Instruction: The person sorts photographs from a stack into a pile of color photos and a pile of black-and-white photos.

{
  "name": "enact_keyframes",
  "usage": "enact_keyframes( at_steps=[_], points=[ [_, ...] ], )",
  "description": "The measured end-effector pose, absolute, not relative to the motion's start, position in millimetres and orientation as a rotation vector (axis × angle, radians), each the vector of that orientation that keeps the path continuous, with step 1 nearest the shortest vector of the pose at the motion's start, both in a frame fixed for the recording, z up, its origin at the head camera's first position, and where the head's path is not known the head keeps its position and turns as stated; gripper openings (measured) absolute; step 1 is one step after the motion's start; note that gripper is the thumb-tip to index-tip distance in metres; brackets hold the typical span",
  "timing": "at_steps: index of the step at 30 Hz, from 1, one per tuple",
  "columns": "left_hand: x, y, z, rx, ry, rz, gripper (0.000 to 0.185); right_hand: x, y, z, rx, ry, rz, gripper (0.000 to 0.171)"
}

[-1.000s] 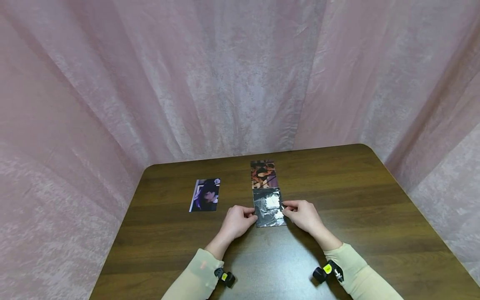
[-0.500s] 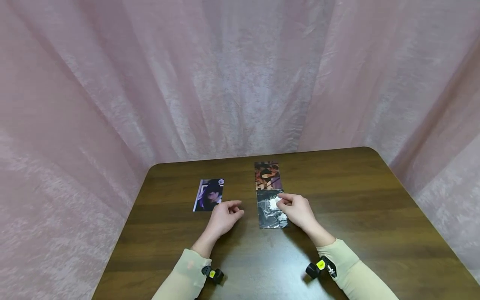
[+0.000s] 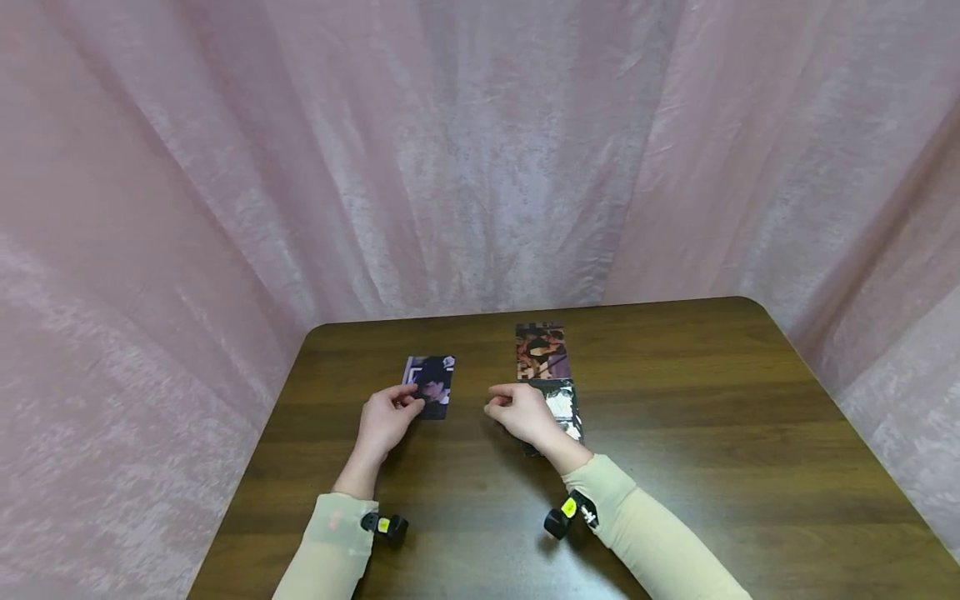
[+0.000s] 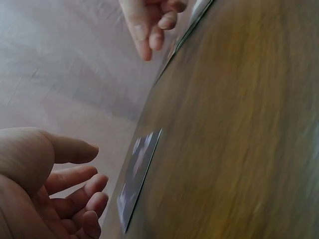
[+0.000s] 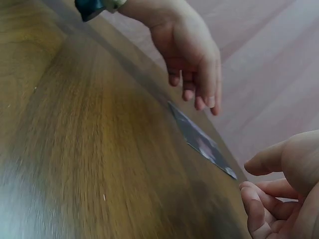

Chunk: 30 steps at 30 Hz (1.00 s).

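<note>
On the left of the table lies a photo card [image 3: 437, 407] with a dark-haired figure in purple tones. My left hand [image 3: 385, 422] hovers at its left side, covering part of it in the head view. In the left wrist view, a gap shows between those relaxed fingers and the card [image 4: 139, 174]. Nothing is in my right hand [image 3: 523, 414], which is above the table between the purple card and a dark, shiny sheet [image 3: 564, 402]. That hand hides much of the sheet. An orange-brown picture card [image 3: 542, 350] lies directly behind the sheet, edge to edge.
The brown wooden table [image 3: 697, 400] has rounded far corners. Pink curtains [image 3: 480, 167] hang behind it and at both sides. Small black cameras are strapped to both wrists over pale sleeves.
My left hand has left the shiny sheet's edge and moved left to the purple card. My right hand has also let go of the sheet and moved left across it.
</note>
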State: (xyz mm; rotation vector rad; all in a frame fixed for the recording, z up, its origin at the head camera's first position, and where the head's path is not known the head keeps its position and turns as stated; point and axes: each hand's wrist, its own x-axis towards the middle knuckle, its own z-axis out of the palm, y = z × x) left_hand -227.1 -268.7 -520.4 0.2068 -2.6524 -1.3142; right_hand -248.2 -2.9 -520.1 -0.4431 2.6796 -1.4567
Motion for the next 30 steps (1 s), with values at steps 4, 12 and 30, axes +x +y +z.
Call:
enact_keyframes(
  at_steps=[4, 12, 30],
  points=[
    [-230.2, -284.9, -519.9, 0.27, -2.632, -1.315, 0.037, -252.8, -20.3, -523.3, -0.474, 2.689, -1.395, 0.037],
    [-238.8, -306.0, -526.2, 0.335, -2.628, -1.273, 0.038, -260.1, -47.1, -529.2, -0.491, 2.72, -1.327, 0.037],
    [-249.4, -311.9, -539.5, 0.418, -2.766, -1.159, 0.043, -266.1, -82.1, -532.4, -0.358, 2.66, -1.407, 0.04]
  ],
)
